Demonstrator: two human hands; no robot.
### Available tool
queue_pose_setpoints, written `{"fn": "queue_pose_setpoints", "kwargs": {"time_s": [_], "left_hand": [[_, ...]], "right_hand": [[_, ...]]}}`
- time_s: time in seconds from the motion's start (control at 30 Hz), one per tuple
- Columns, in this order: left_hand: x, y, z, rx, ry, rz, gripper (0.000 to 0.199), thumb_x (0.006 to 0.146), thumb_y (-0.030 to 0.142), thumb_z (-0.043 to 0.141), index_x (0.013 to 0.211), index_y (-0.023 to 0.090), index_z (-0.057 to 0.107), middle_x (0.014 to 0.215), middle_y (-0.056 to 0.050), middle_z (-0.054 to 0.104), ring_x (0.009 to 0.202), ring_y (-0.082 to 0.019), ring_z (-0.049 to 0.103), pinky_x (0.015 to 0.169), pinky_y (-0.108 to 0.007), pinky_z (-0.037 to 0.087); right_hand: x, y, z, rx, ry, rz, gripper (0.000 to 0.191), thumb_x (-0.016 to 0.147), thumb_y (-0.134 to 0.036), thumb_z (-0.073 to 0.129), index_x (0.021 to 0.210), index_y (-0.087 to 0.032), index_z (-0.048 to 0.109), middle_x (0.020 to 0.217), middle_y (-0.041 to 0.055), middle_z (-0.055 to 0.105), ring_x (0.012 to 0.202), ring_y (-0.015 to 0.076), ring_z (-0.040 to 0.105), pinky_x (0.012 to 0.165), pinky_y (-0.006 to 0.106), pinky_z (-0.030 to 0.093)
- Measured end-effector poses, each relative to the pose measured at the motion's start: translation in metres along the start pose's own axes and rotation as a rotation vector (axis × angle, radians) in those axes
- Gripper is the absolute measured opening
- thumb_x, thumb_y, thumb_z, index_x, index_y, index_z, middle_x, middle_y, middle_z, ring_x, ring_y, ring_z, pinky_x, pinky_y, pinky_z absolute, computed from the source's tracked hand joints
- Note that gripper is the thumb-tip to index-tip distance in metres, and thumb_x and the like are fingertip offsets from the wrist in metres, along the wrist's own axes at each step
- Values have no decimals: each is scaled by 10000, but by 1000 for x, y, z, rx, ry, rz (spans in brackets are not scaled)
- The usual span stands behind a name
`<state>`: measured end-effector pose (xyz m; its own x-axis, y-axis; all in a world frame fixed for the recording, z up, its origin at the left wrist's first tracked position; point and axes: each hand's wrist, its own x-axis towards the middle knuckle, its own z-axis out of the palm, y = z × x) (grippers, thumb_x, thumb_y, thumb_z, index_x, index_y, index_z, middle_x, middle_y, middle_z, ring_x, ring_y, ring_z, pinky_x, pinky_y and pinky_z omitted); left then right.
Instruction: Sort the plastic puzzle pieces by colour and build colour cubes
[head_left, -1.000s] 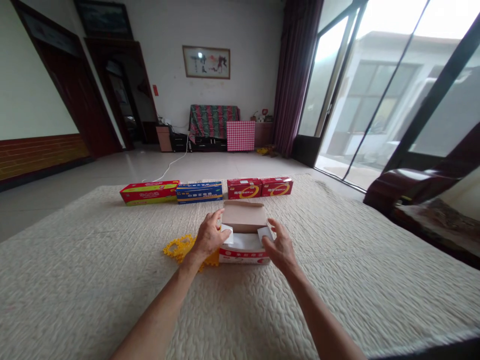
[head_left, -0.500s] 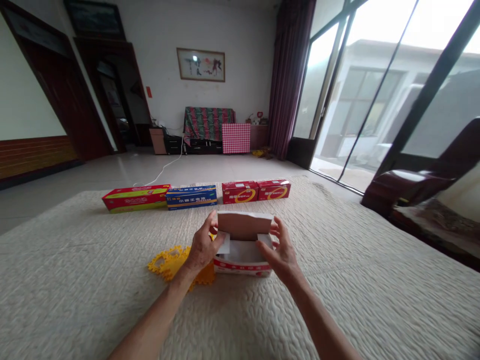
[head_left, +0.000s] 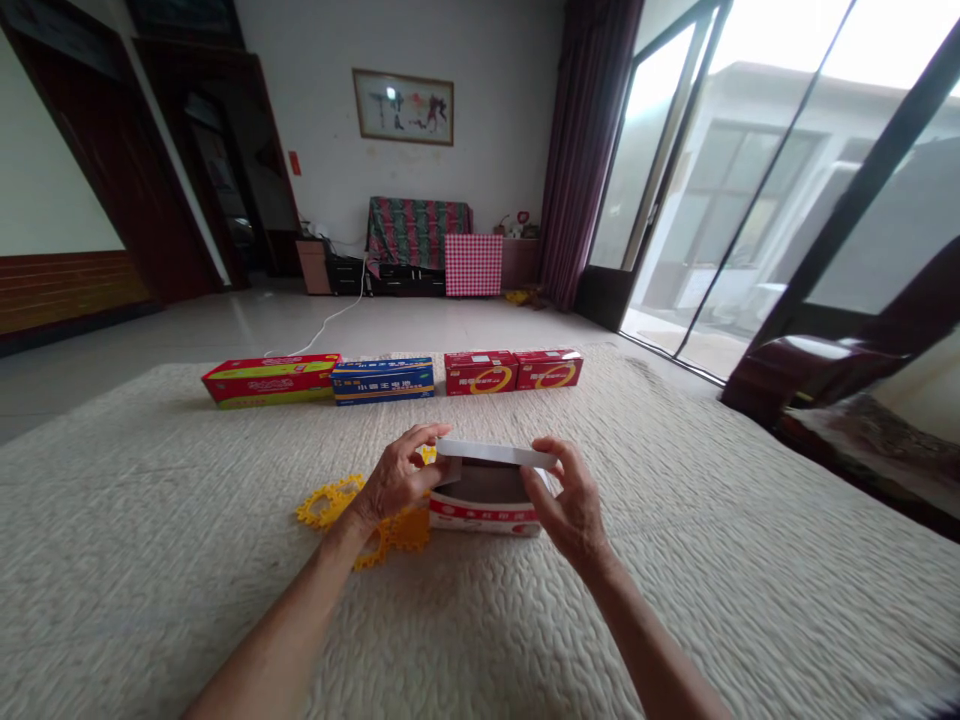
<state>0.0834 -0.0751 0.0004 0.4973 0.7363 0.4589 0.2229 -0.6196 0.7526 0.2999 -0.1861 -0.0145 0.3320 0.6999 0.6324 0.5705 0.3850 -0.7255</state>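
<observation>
A red-and-white cardboard box [head_left: 484, 516] stands on the quilted cover in front of me, its lid [head_left: 495, 453] tilted partway down over the opening. My left hand [head_left: 405, 470] grips the lid's left end, fingers on top and thumb low by the side flap. At the right end, my right hand [head_left: 566, 490] pinches the lid between fingers and thumb. The inside of the box looks dark, and I cannot make out any contents. Yellow foam pieces with toothed edges [head_left: 409, 530] lie to the left of the box, partly behind my left hand and wrist.
Beyond my hands stand a red-and-green box [head_left: 274, 382], a blue battery box [head_left: 384, 382] and two red boxes [head_left: 480, 374] in a row along the far part of the cream quilted cover [head_left: 675, 560]. A dark wooden armchair [head_left: 817, 375] is at the right.
The box's lid has swung from standing upright to tilted toward me over the opening, with both hands following it. The view has tipped slightly down.
</observation>
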Motion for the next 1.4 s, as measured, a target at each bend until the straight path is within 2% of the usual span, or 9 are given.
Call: {"fn": "queue_pose_setpoints", "kwargs": {"time_s": [0.13,0.23,0.33,0.5,0.7,0.87,1.03,1.27,1.4], "left_hand": [[-4,5,-18,-189,-147,-104,548,723,268,594,1268,217,566,1258,-83,580,960,-209,619,830,-330,518],[-5,6,-24,-287,-227,-125,559,753,322,590,1302,229,542,1284,-81,582,1087,-258,589,917,-386,493],[-4,8,-20,-281,-225,-86,447,775,353,610,1204,228,624,1333,-72,556,1220,-275,510,990,-403,449],[-2,11,-11,-276,-235,-56,290,778,326,630,1031,204,703,1275,-75,601,1261,-239,480,1057,-395,390],[-3,6,-10,-275,-269,-61,306,768,308,634,1054,224,705,1316,-66,571,1266,-235,476,1070,-421,378],[-3,-3,-8,-219,-280,-23,255,783,308,622,1003,243,732,1331,-63,560,1288,-237,455,1079,-407,370],[-2,-9,-5,-204,-264,-7,241,773,305,634,979,239,740,1327,-63,563,1245,-247,498,1052,-413,404],[-1,-13,-1,-202,-226,33,269,817,345,607,1026,222,723,1331,-83,559,1243,-231,502,1066,-396,383],[-2,-10,-1,-210,-239,14,314,758,357,679,1041,226,713,1350,-85,538,1256,-246,488,1046,-403,402]], "right_hand": [[-1,-1,-2,-61,-31,-81,199,799,-196,548,994,-233,544,1021,61,555,964,201,556,838,368,508],[0,-6,-5,-94,-34,-115,189,779,-158,528,953,-228,553,986,57,565,944,201,558,830,358,492],[1,-10,-7,-120,-48,-146,199,755,-127,516,924,-223,564,962,51,579,935,200,563,830,346,471],[-1,-13,-10,-106,-126,-177,190,755,-130,527,921,-216,562,1027,62,585,980,204,565,856,345,461],[-5,-16,-11,-104,-186,-147,77,835,-210,529,897,-215,574,1045,73,595,987,202,576,853,343,473],[-7,-14,-10,-98,-200,-142,105,874,-227,497,886,-220,601,1074,72,599,1018,199,578,890,352,475],[-7,-9,-9,-132,-210,-176,109,859,-194,506,892,-223,606,1078,73,600,1011,201,583,893,365,481],[-7,-8,-7,-193,-190,-197,123,861,-179,492,926,-226,587,1040,71,606,980,200,583,873,367,486],[-7,-9,-6,-202,-182,-190,120,870,-195,487,924,-230,588,1035,67,611,970,200,588,861,364,490]]}}
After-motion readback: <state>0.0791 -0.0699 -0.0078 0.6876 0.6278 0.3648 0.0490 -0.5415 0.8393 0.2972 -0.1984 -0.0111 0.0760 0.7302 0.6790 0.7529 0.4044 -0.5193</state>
